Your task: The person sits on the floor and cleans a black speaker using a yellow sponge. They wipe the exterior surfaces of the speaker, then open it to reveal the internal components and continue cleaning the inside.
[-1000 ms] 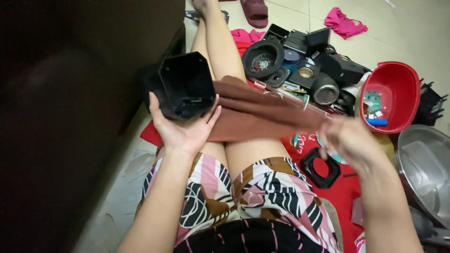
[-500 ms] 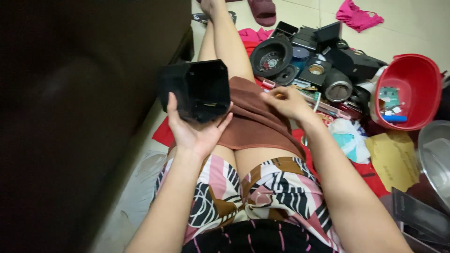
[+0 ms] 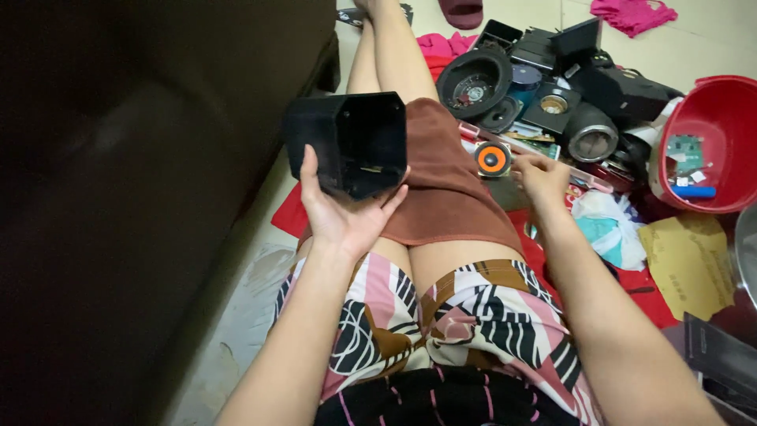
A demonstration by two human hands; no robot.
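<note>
Left hand (image 3: 343, 209) cradles hollow black plastic speaker box (image 3: 351, 142), centre frame, empty. Right hand (image 3: 540, 175) pinches small orange-rimmed round speaker (image 3: 492, 158), unmounted.

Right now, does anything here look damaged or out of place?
Yes. The black speaker box in the left hand is an empty shell, and the right hand touches a loose orange speaker cone beside scattered parts.
</note>
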